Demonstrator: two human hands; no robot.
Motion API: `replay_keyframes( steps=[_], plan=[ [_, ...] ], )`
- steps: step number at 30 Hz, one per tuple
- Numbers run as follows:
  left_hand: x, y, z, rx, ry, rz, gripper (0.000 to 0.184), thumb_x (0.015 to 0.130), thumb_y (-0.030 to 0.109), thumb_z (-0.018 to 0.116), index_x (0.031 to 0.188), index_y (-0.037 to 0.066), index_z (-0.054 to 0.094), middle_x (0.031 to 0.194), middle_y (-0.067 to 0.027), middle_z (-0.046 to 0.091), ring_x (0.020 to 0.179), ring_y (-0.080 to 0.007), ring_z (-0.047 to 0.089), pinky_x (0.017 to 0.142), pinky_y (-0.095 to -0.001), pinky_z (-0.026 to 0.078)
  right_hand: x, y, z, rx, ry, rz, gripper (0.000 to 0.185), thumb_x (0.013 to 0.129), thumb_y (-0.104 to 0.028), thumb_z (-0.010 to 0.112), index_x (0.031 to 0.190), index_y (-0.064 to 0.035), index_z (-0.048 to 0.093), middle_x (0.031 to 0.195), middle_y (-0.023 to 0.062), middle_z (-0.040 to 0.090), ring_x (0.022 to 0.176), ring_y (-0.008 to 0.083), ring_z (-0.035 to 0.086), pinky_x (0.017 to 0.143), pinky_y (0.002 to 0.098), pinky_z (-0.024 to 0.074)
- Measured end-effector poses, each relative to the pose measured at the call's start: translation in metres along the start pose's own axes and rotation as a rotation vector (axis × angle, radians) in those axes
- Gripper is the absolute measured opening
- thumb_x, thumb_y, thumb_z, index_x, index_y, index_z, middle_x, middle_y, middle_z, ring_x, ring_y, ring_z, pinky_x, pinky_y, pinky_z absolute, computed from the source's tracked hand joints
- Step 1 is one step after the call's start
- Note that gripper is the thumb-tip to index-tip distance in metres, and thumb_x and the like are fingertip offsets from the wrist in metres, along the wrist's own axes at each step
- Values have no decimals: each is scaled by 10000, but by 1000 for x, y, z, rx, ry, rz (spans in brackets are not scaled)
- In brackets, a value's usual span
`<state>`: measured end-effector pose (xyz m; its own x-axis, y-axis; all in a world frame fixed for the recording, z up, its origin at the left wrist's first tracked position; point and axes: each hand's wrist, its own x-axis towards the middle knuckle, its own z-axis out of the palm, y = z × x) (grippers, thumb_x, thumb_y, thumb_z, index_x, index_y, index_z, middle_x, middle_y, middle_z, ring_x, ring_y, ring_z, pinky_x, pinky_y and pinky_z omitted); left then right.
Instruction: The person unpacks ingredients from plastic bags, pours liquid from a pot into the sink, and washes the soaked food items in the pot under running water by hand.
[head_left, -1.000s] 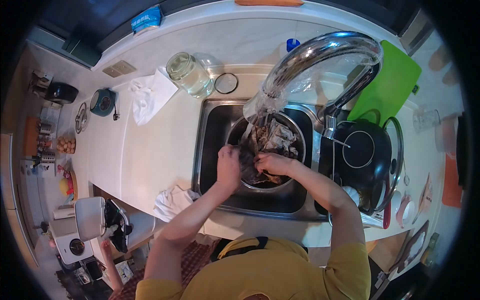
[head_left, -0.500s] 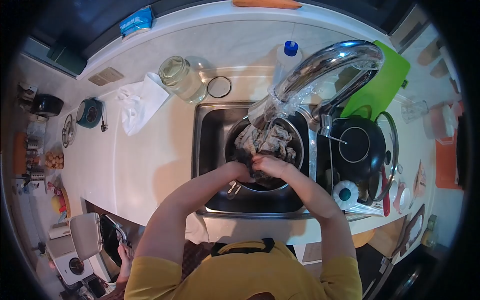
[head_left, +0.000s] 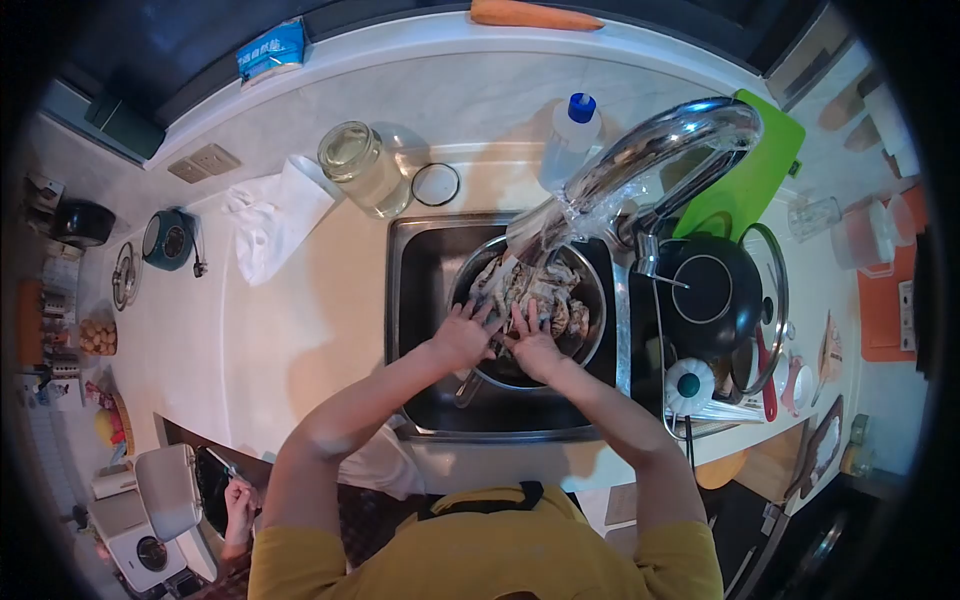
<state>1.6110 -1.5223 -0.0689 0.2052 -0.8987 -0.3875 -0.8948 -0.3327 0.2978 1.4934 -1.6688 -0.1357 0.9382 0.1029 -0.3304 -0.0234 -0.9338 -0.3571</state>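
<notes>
A round metal pan [head_left: 598, 335] with a handle stands in the stainless steel sink [head_left: 402, 290], under the tap [head_left: 660, 140]. In it lies a crumpled, mottled grey-and-white mass [head_left: 545, 290]; its kind is not clear. My left hand [head_left: 466, 337] rests over the pan's left side with fingers spread on the mass. Close beside it, my right hand [head_left: 537, 345] has its fingers stretched out and touching the same mass. Neither hand is closed around anything. A pale streak below the tap head could be running water, but I cannot tell.
A glass jar [head_left: 362, 168], a blue-capped bottle [head_left: 571, 140] and a white cloth [head_left: 268, 225] stand or lie behind and left. To the right are a black pan [head_left: 715, 320], a glass lid [head_left: 778, 300] and a green board [head_left: 740, 185]. Another person's hand [head_left: 240, 502] shows at lower left.
Both hands were closed together low in the pan, at something dark. Now they are apart, fingers spread on the mottled mass. The other person's hand has shifted slightly.
</notes>
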Motion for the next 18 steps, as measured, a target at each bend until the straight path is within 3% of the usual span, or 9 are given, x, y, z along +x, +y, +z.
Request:
replay_keyframes(
  steps=[2,3,5,6,11,12,15,16,18],
  plan=[
    [8,9,20,115,175,-148,812,693,493,661,1319,68,367,1369,-249,282,1256,-413,293,999,-520,270,9,-2,29,-104,31,55,443,883,-264,393,1323,-319,393,1465,191,-25,1300,514,-56,952,708,148],
    [14,12,18,114,178,-144,812,693,493,661,1319,68,367,1369,-249,282,1256,-413,293,999,-520,270,10,-3,26,-107,31,59,443,883,-264,393,1323,-319,393,1465,191,-25,1300,514,-56,952,708,148],
    [26,17,12,65,-70,-265,975,638,544,684,1380,77,259,1411,-302,133,1291,-465,183,1038,-545,177,10,-2,18,-85,-110,75,454,876,-251,414,1330,-251,394,1465,186,-94,1305,505,-68,965,685,175],
    [29,21,11,64,-68,-258,975,638,544,684,1380,77,259,1411,-302,133,1291,-465,183,1038,-545,177,7,-4,13,-86,-111,81,454,876,-251,414,1330,-251,394,1465,186,-94,1305,505,-68,965,685,175],
    [30,19,-8,107,-243,-340,838,664,505,665,1322,70,383,1403,-260,233,1320,-418,160,1063,-513,134,-10,-6,-32,-9,-251,25,518,813,-197,532,1317,-229,413,1466,197,27,1330,457,-3,1009,639,155],
    [27,7,18,182,-72,-343,721,689,457,656,1263,68,459,1403,-222,267,1322,-389,172,1057,-512,154,-23,-10,-45,67,-142,65,523,783,-165,566,1289,-234,453,1463,179,99,1328,445,82,1017,614,186],
    [2,-2,-7,223,21,-181,613,773,404,600,1262,64,456,1421,-177,252,1331,-362,165,1054,-504,159,-35,4,-37,89,-216,183,394,817,-138,487,1204,-183,546,1445,189,177,1298,459,188,1021,563,238],
    [-1,-6,-9,160,158,-183,478,781,282,592,1196,57,517,1358,-150,372,1288,-316,292,1039,-464,227,-34,16,-6,101,-186,149,292,812,-149,501,1072,-118,631,1351,214,355,1246,471,285,989,563,292],
    [5,-26,-8,128,261,-107,431,765,228,587,1156,53,543,1298,-144,437,1244,-302,355,1019,-436,271,-23,24,9,3,-269,135,329,810,-157,505,1128,-158,588,1301,207,413,1202,447,353,966,517,338]
  ],
)
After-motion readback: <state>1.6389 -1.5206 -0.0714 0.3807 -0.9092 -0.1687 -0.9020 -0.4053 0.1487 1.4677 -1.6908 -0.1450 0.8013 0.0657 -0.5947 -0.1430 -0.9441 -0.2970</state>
